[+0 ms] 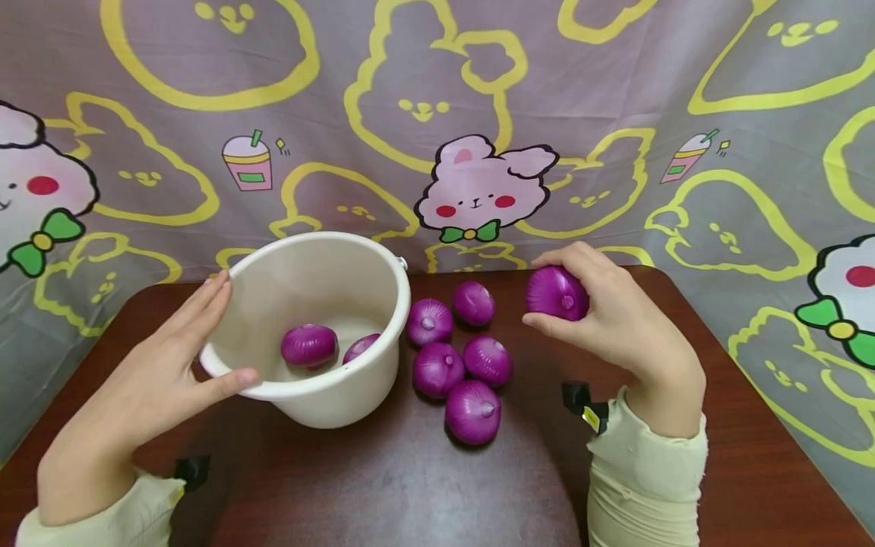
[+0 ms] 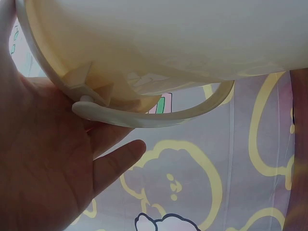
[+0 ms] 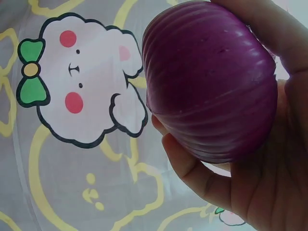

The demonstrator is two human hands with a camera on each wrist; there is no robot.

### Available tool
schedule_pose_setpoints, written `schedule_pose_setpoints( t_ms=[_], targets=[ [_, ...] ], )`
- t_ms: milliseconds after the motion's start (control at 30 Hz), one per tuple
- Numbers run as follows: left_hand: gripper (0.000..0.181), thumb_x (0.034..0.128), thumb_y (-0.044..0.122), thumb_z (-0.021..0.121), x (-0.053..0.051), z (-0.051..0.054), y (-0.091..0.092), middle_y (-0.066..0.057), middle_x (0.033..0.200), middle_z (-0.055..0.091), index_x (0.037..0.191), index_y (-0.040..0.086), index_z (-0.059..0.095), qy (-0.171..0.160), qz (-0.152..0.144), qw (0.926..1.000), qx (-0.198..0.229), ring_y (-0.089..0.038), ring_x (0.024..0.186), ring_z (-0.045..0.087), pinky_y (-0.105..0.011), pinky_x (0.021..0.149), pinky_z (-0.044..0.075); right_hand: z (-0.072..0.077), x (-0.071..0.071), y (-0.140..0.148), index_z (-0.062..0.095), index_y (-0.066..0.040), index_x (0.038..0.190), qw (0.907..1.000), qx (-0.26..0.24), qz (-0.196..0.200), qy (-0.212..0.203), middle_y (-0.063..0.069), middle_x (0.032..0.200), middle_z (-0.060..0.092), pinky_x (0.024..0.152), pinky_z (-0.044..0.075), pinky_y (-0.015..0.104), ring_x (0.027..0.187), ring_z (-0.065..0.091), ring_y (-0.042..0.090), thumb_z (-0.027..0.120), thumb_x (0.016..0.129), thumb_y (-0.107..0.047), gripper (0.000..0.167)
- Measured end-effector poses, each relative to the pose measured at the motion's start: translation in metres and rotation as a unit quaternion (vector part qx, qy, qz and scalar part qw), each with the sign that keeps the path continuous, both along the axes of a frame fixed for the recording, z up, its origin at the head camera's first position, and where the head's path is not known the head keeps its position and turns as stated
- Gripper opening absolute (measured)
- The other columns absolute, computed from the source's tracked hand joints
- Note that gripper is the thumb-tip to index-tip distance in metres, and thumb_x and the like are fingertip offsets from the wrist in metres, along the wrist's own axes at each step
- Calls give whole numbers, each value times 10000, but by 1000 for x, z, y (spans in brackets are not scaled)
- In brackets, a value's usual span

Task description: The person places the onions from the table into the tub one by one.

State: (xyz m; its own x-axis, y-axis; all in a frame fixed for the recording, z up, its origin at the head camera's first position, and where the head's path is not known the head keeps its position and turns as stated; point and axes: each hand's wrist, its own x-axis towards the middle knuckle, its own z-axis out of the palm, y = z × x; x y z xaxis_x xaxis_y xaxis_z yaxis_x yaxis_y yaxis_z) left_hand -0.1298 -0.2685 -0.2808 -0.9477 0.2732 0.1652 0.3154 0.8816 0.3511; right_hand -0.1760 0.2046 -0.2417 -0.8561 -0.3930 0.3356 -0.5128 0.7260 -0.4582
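Observation:
A cream bucket (image 1: 328, 403) stands on the table with two purple onions inside, one onion (image 1: 310, 346) in plain sight and another onion (image 1: 361, 346) partly hidden by the rim. My left hand (image 1: 167, 357) rests against the bucket's left rim, its fingers fairly straight and the thumb lying over the edge. The left wrist view shows the bucket's handle (image 2: 159, 119) hanging beside the palm. My right hand (image 1: 615, 311) holds a purple onion (image 3: 209, 86) between thumb and fingers, raised above the table on the right.
Several more purple onions (image 1: 473, 412) lie in a cluster right of the bucket on the dark brown table (image 1: 424, 486). A grey cloth (image 1: 383, 205) with yellow outlines and cartoon animals hangs behind the table and along its sides.

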Motion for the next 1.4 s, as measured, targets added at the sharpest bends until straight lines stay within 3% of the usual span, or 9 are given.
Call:
schedule_pose_setpoints(
  t_ms=[500, 967, 1400],
  targets=[
    [1057, 815, 513, 746, -2, 4, 6, -33, 1692, 74, 1596, 112, 157, -121, 56, 9999, -104, -290, 1557, 112, -745, 951, 377, 1, 9, 0, 622, -149, 1199, 9981, -195, 192, 546, -54, 1152, 605, 776, 475, 144, 1004, 536, 68, 892, 726, -205, 548],
    [1059, 816, 507, 750, 2, 0, 2, -35, 1692, 70, 1595, 104, 156, -116, 78, 9999, -92, -287, 1559, 106, -739, 967, 361, 1, 10, -10, 614, -157, 1191, 9981, -77, 365, 485, -66, 1140, 601, 775, 484, 228, 992, 524, 67, 884, 741, -255, 534],
    [1050, 829, 523, 726, 1, 3, 3, -58, 1691, 66, 1597, 108, 142, -170, 160, 9996, -182, -319, 1554, 108, -758, 951, 363, 2, 6, -21, 603, -145, 1207, 9969, 31, 649, 433, -47, 1176, 588, 785, 506, 272, 1023, 520, 74, 886, 734, -314, 576]
  ],
)
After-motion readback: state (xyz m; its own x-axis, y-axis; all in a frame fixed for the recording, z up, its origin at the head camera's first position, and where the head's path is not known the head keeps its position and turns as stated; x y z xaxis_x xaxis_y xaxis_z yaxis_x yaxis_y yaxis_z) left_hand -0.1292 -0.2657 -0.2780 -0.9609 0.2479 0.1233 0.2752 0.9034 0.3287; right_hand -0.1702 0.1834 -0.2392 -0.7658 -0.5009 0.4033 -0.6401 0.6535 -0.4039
